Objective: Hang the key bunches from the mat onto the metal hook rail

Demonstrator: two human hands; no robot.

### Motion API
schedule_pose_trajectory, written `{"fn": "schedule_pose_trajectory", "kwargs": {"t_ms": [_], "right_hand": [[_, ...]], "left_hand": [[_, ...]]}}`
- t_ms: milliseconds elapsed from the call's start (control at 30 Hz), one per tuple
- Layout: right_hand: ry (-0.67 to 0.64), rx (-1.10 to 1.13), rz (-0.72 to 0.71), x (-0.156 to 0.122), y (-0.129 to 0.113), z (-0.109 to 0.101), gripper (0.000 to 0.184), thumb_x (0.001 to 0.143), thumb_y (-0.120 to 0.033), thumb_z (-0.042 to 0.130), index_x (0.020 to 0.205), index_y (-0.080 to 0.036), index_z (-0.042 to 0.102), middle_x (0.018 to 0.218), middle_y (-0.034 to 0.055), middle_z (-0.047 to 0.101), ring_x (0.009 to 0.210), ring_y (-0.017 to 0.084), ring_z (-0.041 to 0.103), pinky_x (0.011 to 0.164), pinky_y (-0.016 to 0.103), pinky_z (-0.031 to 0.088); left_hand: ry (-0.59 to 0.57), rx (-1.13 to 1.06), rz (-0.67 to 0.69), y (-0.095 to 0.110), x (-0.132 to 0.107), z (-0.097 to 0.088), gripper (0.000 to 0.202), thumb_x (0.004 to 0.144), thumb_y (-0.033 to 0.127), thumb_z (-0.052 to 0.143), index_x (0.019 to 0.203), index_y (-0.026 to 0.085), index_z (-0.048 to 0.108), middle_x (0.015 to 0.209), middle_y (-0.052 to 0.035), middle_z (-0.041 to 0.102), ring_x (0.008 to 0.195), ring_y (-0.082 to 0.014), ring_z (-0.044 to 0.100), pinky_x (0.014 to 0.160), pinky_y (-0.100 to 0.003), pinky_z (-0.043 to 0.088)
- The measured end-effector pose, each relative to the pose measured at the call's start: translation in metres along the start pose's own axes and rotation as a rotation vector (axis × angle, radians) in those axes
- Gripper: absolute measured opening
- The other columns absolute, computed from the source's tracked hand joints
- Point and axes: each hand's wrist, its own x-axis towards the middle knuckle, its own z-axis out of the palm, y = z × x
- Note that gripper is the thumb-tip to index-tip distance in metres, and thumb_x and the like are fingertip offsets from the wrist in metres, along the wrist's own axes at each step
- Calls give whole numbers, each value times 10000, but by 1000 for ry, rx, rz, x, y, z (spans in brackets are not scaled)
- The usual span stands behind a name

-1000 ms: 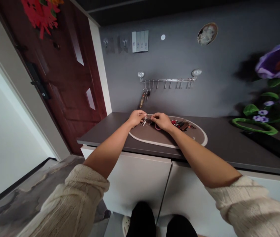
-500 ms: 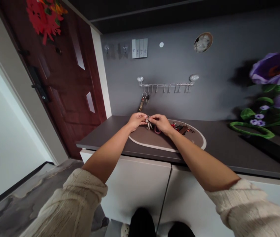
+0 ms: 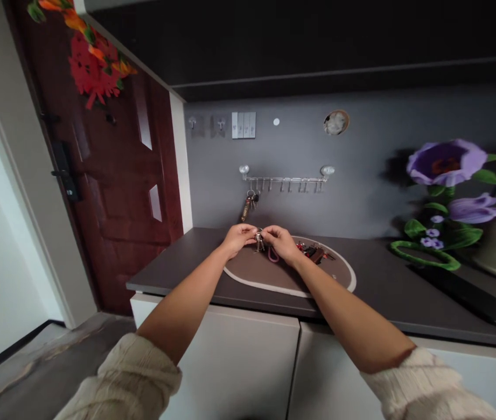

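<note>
Between my two hands hangs a bunch of keys [image 3: 259, 240] on a ring, held above an oval brown mat [image 3: 257, 274] with a white rim. The fingers of my left hand [image 3: 239, 238] pinch it from the left. My right hand [image 3: 282, 240] pinches the ring from the right. A pinkish loop [image 3: 273, 255] dangles under the right fingers; what it joins to is hidden. Behind my hands, on a clear hook rail [image 3: 287, 179] on the wall, another key bunch [image 3: 253, 199] hangs with a brown tag [image 3: 245, 209]. More keys and red and brown bits [image 3: 315, 252] lie on the mat, right of my hands.
A purple flower decoration [image 3: 447, 166] stands on the dark counter [image 3: 374, 286] at the right, near a long black object [image 3: 467, 294]. A dark cabinet [image 3: 318, 41] overhangs the wall. White cupboard doors [image 3: 248, 356] are below. At left is a dark red door [image 3: 121, 175].
The camera view has tilted upward, so the counter and wall sit lower in the picture. Both hands keep their pinch on the keys in about the same place over the mat.
</note>
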Motion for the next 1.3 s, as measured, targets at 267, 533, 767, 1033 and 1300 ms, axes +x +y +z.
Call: {"fn": "schedule_pose_trajectory", "kwargs": {"t_ms": [267,533,767,1033,1300], "right_hand": [[58,45,26,2,-3,-2,237,630,-376,580,698,-154,532,624,-21,523,564,81,456,575,222,383],[167,181,73,17,-13,-7,257,597,-377,610,706,-162,523,691,1,558,640,109,520,642,266,434],[281,210,63,51,-30,-10,190,627,-312,587,717,-163,511,671,-7,564,591,94,522,589,251,443],[430,252,102,99,-45,-4,23,685,-194,492,692,-174,483,546,-35,518,457,75,474,472,216,430],[499,211,134,129,-37,2,48,706,-171,462,670,-174,494,523,-19,515,446,76,482,436,200,439]], "left_hand": [[93,88,9,-1,4,1,135,717,197,565,801,91,568,679,-32,593,626,-82,569,640,-241,483],[161,662,212,-9,7,-3,199,741,273,472,696,116,587,617,-29,590,551,-95,519,562,-223,414],[83,1007,275,-11,4,-3,228,756,261,429,754,149,627,719,-42,636,655,-120,543,623,-226,378],[37,1135,275,-12,3,-1,235,767,245,422,775,157,640,768,-53,646,696,-131,546,649,-234,370],[61,1112,271,-12,4,-1,230,762,239,432,763,156,646,763,-64,648,692,-146,550,652,-248,371]]}}
